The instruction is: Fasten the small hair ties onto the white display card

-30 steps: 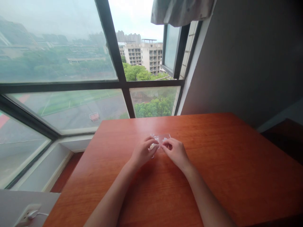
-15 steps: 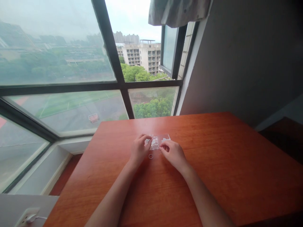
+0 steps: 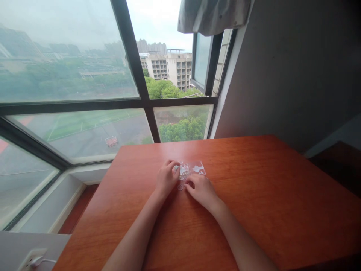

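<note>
A small clear plastic case (image 3: pixel 185 173) lies opened flat on the table, with several small ring-like items in its compartments. Its clear lid (image 3: pixel 198 168), marked with a white pattern, rests to the right. My left hand (image 3: pixel 167 177) curls round the case's left side, thumb and fingertips gripping it there. Just in front of the case, a thin pale ring (image 3: pixel 180 187) lies on the wood. My right hand (image 3: pixel 200 189) is close beside that ring on its right, thumb and forefinger pinched together. Whatever may sit between those fingertips is too small to make out.
The reddish-brown wooden table (image 3: pixel 254 203) reaches to a large dark-framed window (image 3: pixel 180 101). A grey wall (image 3: pixel 282 75) stands on the right. At lower left, a plug with a white cable sits in a wall socket (image 3: pixel 33 259).
My right hand has moved left and toward me, from the case's lid edge to beside the loose ring. More of the lid now shows. My left hand stays at the case.
</note>
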Motion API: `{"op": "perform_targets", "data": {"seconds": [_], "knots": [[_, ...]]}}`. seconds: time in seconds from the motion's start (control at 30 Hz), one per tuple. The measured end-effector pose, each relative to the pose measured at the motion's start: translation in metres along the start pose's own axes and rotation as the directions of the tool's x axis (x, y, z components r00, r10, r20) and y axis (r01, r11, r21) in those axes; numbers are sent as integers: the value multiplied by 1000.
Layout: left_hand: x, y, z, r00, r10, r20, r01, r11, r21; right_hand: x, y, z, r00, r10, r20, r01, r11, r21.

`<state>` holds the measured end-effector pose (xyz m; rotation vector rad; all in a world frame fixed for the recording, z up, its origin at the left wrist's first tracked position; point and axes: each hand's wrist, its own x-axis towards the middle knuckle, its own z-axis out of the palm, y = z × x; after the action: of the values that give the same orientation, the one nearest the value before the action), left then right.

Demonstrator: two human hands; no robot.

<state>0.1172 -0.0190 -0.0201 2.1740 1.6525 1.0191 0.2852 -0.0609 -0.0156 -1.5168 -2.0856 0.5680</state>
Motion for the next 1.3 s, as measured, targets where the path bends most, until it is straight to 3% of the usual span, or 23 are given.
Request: {"op": "perform_targets", "data": {"seconds": [0.97,1.17,1.3], "knots": [[-5,0,-7,1000,18,19,-17,998,-55,-2,-2,6,998,-38,56,38,999,0],[-5,4,-9,997,49,52,-45,995,-84,1,3,2,999,-4,-54,6,999,36],[-6,10,-11,978,146,146,-123,980,-158,6,11,-2,987,49,-152,-40,997,59]]}}
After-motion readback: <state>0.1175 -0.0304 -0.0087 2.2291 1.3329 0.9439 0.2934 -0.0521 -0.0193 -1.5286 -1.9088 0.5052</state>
